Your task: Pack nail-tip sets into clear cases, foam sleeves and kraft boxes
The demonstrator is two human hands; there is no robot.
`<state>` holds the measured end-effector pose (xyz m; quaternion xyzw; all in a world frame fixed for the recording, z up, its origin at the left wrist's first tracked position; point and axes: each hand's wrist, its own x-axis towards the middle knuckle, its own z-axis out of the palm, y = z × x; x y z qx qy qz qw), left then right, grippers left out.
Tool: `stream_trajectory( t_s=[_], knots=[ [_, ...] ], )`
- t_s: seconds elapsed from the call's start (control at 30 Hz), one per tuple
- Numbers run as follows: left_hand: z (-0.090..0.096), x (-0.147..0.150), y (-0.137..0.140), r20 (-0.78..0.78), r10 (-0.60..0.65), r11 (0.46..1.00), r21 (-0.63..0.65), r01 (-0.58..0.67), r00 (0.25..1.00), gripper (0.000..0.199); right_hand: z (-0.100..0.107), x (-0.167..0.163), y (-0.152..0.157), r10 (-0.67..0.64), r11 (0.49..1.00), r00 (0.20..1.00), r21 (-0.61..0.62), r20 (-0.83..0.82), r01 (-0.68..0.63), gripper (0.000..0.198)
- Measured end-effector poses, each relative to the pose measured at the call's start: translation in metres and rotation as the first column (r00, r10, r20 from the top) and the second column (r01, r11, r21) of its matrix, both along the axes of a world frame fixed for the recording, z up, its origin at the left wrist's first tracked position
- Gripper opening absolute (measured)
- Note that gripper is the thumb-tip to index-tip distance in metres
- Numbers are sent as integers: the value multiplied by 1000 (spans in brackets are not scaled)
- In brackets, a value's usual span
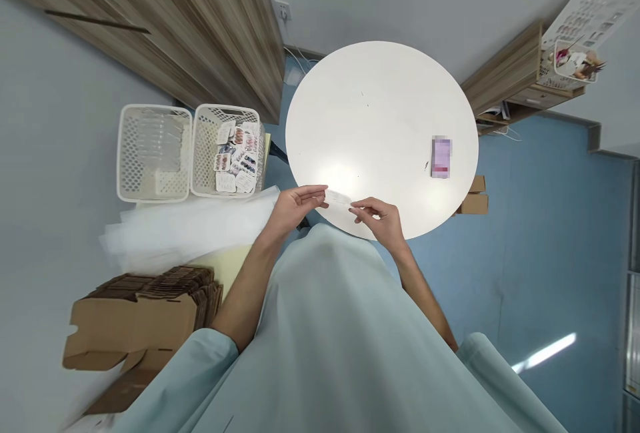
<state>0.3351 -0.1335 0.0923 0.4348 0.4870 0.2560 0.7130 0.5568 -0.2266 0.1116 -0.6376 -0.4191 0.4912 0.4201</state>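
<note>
Over the near edge of the round white table (pixel 380 109), my left hand (pixel 300 205) and my right hand (pixel 380 218) hold a small, thin, whitish card (pixel 339 197) between them. Faint marks show on its face, too small to read. The thumb and fingers of my left hand close on its left end. At its right end, my right hand pinches it between thumb and fingertips. Whether the piece is paper or clear plastic, I cannot tell.
To the left stand two white baskets, one with clear plastic trays (pixel 160 141), the other with printed cards (pixel 236 156). White sheeting (pixel 190 226) and folded cardboard boxes (pixel 145 316) lie nearer. A blurred purple item (pixel 441 157) rests on the table's right side. A wooden cabinet (pixel 520 73) stands beyond.
</note>
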Motion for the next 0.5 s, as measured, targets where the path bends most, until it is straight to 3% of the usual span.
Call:
stream_trajectory(
  t_s=[0.33,0.4,0.5],
  knots=[
    [-3,10,-18,-80,-71,997,-14,70,994,54,-9,11,18,-82,996,988,37,134,78,41],
    [-4,11,-20,-85,-51,999,-12,50,995,54,-9,11,19,-61,995,977,87,203,44,42],
    [-6,12,-21,-88,-5,1000,-31,2,996,52,-7,10,19,68,976,941,174,331,-131,65]
  ],
)
